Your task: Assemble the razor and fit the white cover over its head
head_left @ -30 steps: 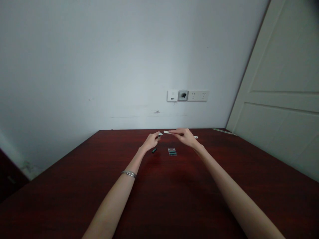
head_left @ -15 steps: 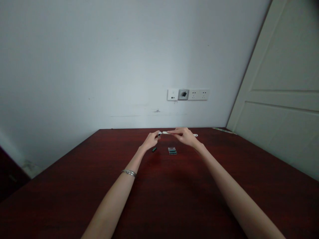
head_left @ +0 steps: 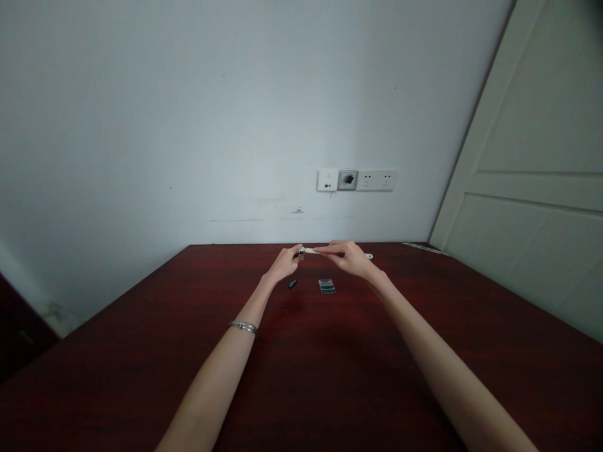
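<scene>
My left hand (head_left: 285,263) is closed around a small shiny silver-and-white piece (head_left: 301,252), mostly hidden by the fingers. A slim white handle with a hole at its far end (head_left: 369,256) lies level in my right hand (head_left: 347,257), fingers pressed along it. Its left tip meets or nearly touches the silvery piece; I cannot tell which. Below my left hand, a small dark cylinder (head_left: 293,284) rests on the table. Between and below both hands lies a small clear pack (head_left: 326,286) with dark greenish contents, too small to make out.
The dark red wooden table (head_left: 301,376) runs back to a pale wall bearing a row of sockets and switches (head_left: 357,180). A pale panelled door (head_left: 532,169) stands at the right. A thin pale strip (head_left: 424,248) lies at the table's back right edge.
The white handle has shifted slightly left, bringing its tip closer to the silvery piece in my left hand. Both hands stay almost in place. The cylinder and pack have not moved on the table.
</scene>
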The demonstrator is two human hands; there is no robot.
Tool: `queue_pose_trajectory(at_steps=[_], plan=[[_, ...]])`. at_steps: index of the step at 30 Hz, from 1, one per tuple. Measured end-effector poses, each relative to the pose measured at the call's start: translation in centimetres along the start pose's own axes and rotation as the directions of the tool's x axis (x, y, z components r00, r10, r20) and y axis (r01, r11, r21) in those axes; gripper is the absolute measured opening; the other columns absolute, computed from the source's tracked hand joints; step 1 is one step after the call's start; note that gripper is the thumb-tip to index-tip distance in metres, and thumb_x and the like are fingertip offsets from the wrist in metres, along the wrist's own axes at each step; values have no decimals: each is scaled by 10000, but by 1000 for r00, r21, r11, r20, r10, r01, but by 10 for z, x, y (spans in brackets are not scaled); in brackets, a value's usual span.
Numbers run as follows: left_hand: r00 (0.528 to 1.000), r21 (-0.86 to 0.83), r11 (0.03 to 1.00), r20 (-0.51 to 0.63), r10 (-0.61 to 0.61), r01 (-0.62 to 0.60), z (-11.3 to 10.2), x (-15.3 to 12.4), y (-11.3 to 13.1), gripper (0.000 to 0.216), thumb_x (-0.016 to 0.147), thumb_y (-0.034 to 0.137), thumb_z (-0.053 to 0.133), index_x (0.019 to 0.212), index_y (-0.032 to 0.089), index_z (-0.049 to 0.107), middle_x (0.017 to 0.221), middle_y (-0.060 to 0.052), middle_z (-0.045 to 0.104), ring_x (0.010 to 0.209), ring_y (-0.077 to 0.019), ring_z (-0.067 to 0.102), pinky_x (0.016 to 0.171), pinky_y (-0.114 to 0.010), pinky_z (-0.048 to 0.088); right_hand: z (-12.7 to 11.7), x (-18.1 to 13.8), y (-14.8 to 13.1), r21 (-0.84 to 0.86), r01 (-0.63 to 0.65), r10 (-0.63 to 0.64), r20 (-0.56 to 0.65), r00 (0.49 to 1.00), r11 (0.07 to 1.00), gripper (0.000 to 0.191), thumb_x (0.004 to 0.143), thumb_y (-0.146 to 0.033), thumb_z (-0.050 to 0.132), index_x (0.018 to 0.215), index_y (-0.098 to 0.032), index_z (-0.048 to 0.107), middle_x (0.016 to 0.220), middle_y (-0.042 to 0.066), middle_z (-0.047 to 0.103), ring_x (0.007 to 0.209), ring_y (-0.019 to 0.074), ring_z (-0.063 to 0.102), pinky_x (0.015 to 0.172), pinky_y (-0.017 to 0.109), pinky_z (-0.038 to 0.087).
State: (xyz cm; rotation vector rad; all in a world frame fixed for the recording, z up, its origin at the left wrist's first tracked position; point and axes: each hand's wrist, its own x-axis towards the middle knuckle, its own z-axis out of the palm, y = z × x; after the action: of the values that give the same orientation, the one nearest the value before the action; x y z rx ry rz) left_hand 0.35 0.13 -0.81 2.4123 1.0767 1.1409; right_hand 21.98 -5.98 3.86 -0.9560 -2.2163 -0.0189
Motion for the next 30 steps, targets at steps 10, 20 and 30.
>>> queue_pose_trajectory(at_steps=[10,20,30], plan=[[994,-251,962,5,-111,109,5,3,-20,99,723,121,529,814,146,498,644,8,589,590,-109,576,590,-216,447,27,4,2,490,-192,307,-165,938,850,352,789,-342,524,1051,-162,677,764,47,680,603,139,554,579,266,448],[960,-443,854,192,-206,272,12,0,-5,292,745,133,558,1028,132,489,705,-38,628,543,-129,616,463,-216,484,68,6,-26,795,-283,486,-17,874,536,538,776,-412,526,1261,-181,507,568,-60,438,356,32,317,291,151,292],[960,-400,879,203,-191,259,19,-2,-6,184,748,139,561,922,122,503,628,-29,619,534,-148,619,466,-226,487,71,2,-18,607,-268,457,-178,872,748,484,824,-402,458,1250,-184,536,593,-23,522,383,60,372,359,180,343]])
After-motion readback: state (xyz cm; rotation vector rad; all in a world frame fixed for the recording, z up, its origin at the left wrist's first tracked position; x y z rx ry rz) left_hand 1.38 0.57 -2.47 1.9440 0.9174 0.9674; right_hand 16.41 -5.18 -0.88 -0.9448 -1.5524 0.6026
